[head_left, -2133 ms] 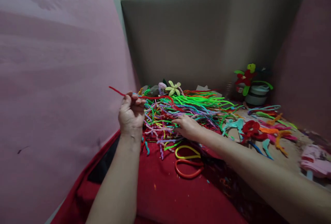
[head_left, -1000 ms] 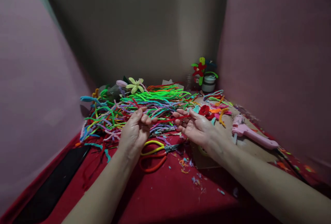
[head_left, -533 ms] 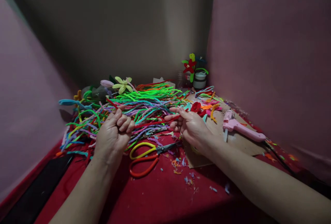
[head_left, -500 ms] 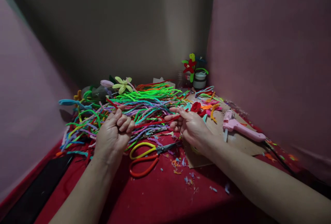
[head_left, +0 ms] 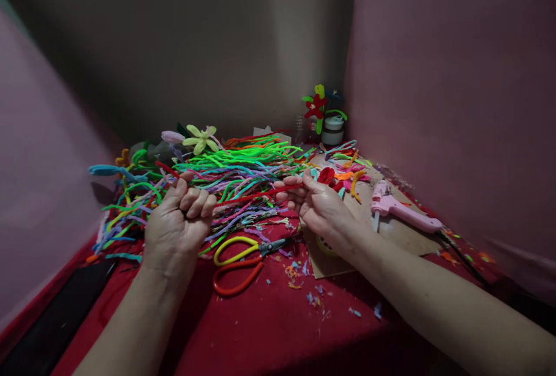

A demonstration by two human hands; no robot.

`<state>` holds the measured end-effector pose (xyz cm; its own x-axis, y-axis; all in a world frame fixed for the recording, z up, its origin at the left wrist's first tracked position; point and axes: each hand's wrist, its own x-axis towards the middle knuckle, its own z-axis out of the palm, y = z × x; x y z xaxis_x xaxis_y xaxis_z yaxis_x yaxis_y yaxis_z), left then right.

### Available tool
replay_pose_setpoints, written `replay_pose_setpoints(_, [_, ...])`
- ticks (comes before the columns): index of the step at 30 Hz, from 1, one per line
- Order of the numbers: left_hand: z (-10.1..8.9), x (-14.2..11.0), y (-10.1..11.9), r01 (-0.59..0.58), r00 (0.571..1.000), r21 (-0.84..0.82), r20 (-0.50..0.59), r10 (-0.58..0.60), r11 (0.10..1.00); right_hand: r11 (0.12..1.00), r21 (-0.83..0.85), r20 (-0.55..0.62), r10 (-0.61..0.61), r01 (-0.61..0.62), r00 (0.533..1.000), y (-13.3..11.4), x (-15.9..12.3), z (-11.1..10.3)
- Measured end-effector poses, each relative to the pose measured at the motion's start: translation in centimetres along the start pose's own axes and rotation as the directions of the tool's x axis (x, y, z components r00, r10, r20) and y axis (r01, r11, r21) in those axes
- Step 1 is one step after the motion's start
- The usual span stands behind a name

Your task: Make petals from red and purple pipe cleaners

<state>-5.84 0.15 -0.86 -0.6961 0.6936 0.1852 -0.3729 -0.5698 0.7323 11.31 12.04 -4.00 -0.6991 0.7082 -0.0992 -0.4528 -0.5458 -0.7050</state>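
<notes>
A red pipe cleaner (head_left: 247, 197) stretches between my two hands over the pile of pipe cleaners. My left hand (head_left: 180, 219) is closed around it, and one end pokes out past the thumb on the far left. My right hand (head_left: 315, 199) pinches the other part between thumb and fingers. Below the strand lie scissors (head_left: 249, 251) with one yellow and one red handle, blades pointing right. Just beyond my right hand is a red coiled piece (head_left: 326, 176), partly hidden by the thumb.
Many colourful pipe cleaners (head_left: 243, 159) heap across the back. A pale yellow flower (head_left: 201, 139) lies on the left. A pink glue gun (head_left: 402, 211) rests on cardboard (head_left: 408, 243) at right. Behind stand red flowers (head_left: 315, 106) and a lidded jar (head_left: 333, 131). Scraps dot the red cloth (head_left: 260, 329).
My left hand has slid to the left along the red pipe cleaner, so a longer stretch shows between the hands. The whole view has shifted slightly.
</notes>
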Motion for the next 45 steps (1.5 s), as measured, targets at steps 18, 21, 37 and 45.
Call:
replay_pose_setpoints(18, [-0.1,0.0,-0.6,0.084,0.988,0.001,-0.128,-0.083,0.997,0.999,0.028,-0.112,-0.012,0.015,0.994,-0.9,0.2,-0.7])
replay_pose_setpoints(21, [-0.3,0.0,-0.4,0.1,0.986,0.009,-0.133,-0.098,0.995,1.0,0.015,-0.126,-0.015,0.017,0.992,-0.9,0.3,-0.9])
replay_pose_setpoints(37, [-0.6,0.2,-0.5,0.031,0.999,-0.037,0.01,-0.031,0.999,0.996,0.058,-0.222,-0.05,0.064,0.974,-1.2,0.6,-1.0])
replay_pose_setpoints(45, [0.6,-1.6,-1.2,0.106,0.978,0.196,0.155,-0.137,0.975,0.997,0.071,-0.191,-0.02,0.034,0.981,-1.2,0.5,-0.6])
